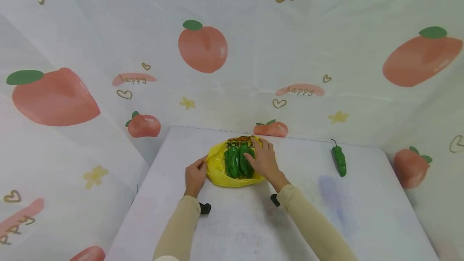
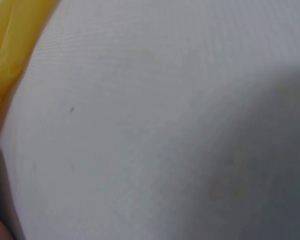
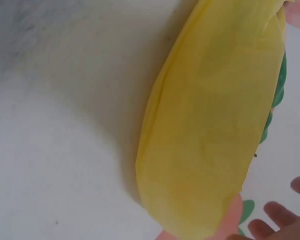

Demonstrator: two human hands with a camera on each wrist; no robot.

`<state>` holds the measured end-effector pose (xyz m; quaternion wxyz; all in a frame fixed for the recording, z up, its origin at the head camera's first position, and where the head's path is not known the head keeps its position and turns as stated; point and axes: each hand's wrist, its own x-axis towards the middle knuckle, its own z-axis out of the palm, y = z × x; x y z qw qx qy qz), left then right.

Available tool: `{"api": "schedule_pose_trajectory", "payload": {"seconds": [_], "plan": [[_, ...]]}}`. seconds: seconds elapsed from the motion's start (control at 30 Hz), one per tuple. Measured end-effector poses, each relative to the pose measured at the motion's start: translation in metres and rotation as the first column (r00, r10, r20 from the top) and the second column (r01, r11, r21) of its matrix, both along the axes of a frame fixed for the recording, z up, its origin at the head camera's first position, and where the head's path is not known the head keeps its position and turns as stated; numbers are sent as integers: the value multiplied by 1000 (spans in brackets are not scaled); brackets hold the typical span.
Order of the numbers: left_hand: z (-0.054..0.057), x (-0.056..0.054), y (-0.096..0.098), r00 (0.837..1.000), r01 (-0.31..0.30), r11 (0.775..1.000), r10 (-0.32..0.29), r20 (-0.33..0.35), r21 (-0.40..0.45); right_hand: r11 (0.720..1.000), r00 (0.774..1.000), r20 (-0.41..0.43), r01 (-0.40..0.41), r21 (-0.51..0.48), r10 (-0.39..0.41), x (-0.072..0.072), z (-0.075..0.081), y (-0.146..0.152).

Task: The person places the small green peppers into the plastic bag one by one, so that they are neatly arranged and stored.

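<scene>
A yellow plastic bag point(image 1: 216, 172) with dark print sits at the back of the table, its mouth spread wide. Several green peppers point(image 1: 235, 162) lie side by side inside it. My left hand point(image 1: 195, 177) pinches the bag's left edge between thumb and fingers. At the bag's right side, my right hand point(image 1: 265, 160) reaches over the rim, thumb beside the peppers and fingers spread. Those fingers point(image 3: 280, 215) look loosely extended in the right wrist view, with nothing gripped. The left wrist view catches only a strip of the bag point(image 2: 12, 45) and a sliver of hand.
Another green pepper point(image 1: 339, 159) lies alone toward the table's back right. The white table point(image 1: 239, 228) meets a fruit-printed backdrop point(image 1: 232, 92) at its far edge, with more of that sheet on both sides. Dark wrist devices point(image 1: 205, 208) show by the sleeves.
</scene>
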<state>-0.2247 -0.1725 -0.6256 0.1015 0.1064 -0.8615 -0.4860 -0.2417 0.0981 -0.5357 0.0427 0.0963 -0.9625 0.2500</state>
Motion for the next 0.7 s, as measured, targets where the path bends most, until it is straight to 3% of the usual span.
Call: {"api": "schedule_pose_trajectory", "payload": {"seconds": [0.33, 0.7], "plan": [[2, -2, -2, 1000, 1, 1000, -1, -17, 0, 981, 999, -2, -49, 190, 50, 3, 6, 12], [2, -3, 0, 999, -8, 1000, 8, 47, -5, 971, 998, 11, -70, 229, 70, 4, -4, 37]]}}
